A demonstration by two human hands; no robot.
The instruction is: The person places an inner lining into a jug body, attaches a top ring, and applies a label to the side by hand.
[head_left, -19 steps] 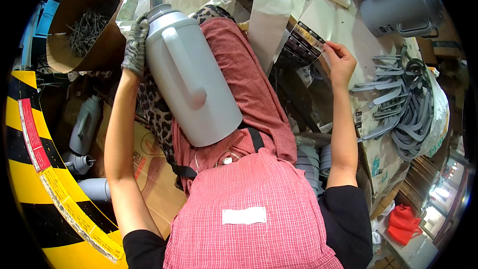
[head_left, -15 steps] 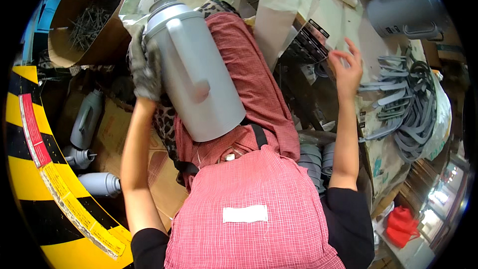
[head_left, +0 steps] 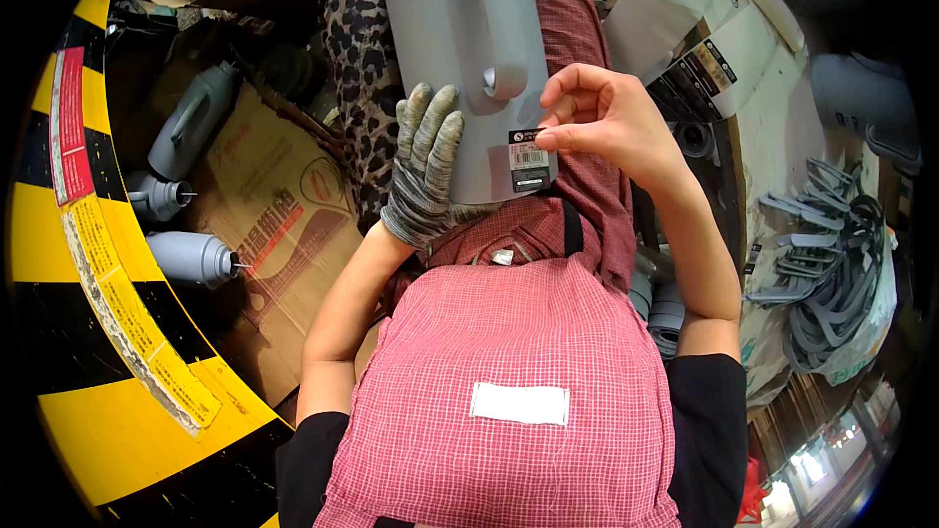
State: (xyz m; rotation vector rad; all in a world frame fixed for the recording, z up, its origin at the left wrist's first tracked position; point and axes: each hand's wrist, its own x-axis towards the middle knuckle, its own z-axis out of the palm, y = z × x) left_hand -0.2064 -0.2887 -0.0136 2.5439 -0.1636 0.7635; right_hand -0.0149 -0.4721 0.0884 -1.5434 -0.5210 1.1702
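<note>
A grey vacuum flask [head_left: 445, 49] with a long side handle lies along my lap, its base toward me and its top cut off by the upper edge. My left hand [head_left: 427, 161], in a grey knitted glove, rests against the flask near the base, fingers stretched out. A small black-and-white label sticker [head_left: 528, 168] lies against the lower wall of the flask, right of my left hand. The bare thumb and forefinger of my right hand [head_left: 611, 122] pinch its upper right corner. Whether the whole sticker adheres, I cannot tell.
Several grey flasks [head_left: 191, 122] lie at left beside a flattened cardboard box [head_left: 279, 225]. A yellow-and-black striped edge [head_left: 137, 372] curves along the left. At right are label sheets [head_left: 709, 73] and a heap of grey handles [head_left: 822, 264] on a worktop.
My right hand has come from the label sheets to the flask's lower wall, where a sticker now shows. My left hand has slid from the flask's upper side toward its base.
</note>
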